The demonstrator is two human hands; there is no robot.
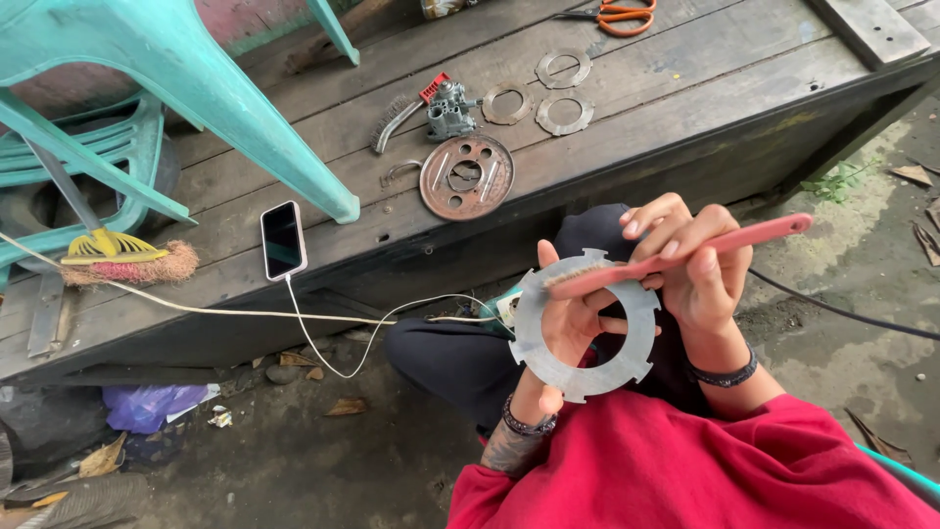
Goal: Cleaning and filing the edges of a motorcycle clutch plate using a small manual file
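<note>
Brushing in hand: left hand [566, 328] grips toothed ring [585, 325]; right hand [690, 263] clasps brush [676, 257], bristles on rim. Next stroke likely needs ring turned.

Outdoor repair workshop, informal. Evidence: weathered wooden plank platform [627, 127] used as bench; rusty round metal plate [467, 177]; three thin metal rings [548, 93]; small carburettor [450, 110]; wire brush [394, 122]; orange-handled scissors [619, 15]; bare concrete ground [323, 460] with dry leaves; turquoise plastic chairs [176, 78] stacked beside
</note>
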